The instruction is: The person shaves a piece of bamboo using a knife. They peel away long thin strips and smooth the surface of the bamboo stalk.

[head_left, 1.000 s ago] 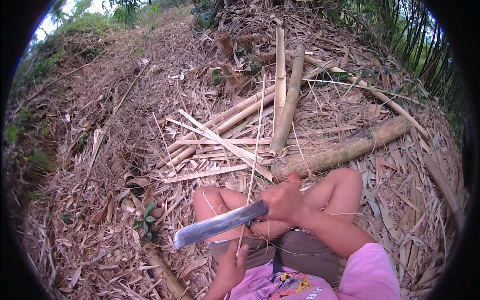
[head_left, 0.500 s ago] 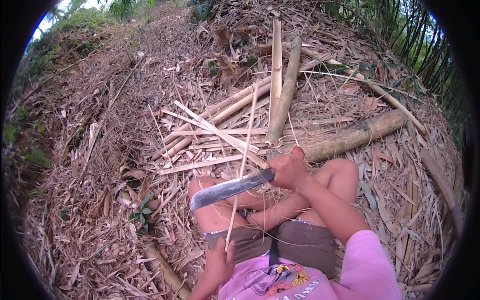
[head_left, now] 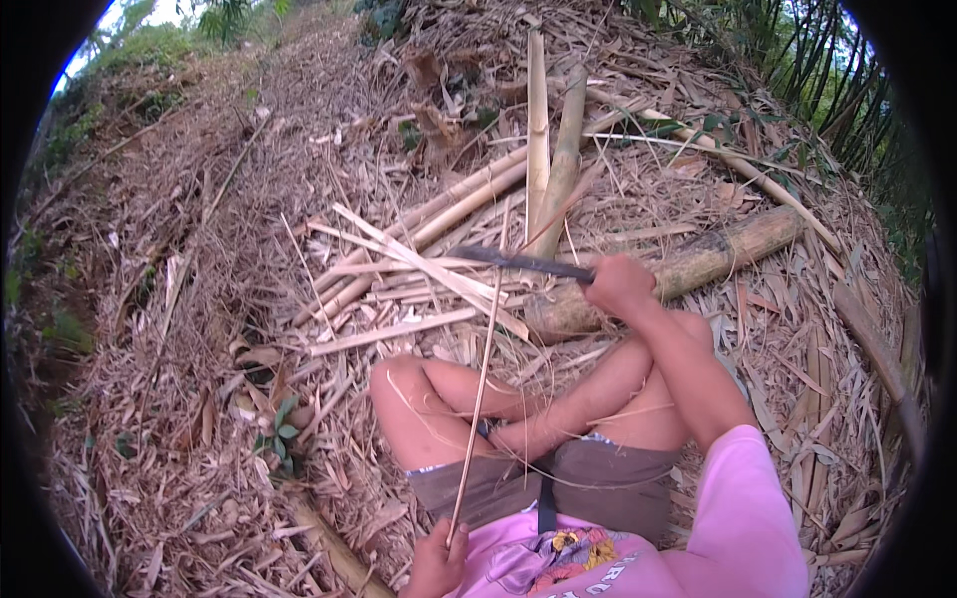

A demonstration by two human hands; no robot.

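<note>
My right hand: closed in a fist around the handle of a long knife (head_left: 538, 265), out beyond my right knee (head_left: 690, 327); the right hand's knuckles (head_left: 620, 287) are near the thick bamboo log (head_left: 698, 271).
My left hand (head_left: 437, 560): wrapped narrow around the near end of a bamboo strip (head_left: 482, 387), low in front of my pink shirt (head_left: 753, 498).
Edges and room: the blade points left, its tip over the split slats (head_left: 431, 267); a half-split bamboo piece (head_left: 538, 140) and a round bamboo pole (head_left: 566, 164) lie just beyond it. Dry leaf litter (head_left: 189, 439) spreads widely to my left.
Arms: the right forearm reaches forward and leftward across my right thigh; the left is bent close, mostly out of view.
Strip: pale tan, slender, nearly straight, slanting from my left fist up over my crossed legs to the blade, which crosses it near its far end; whether they touch, I cannot tell.
Blade: dark, seen almost edge-on.
</note>
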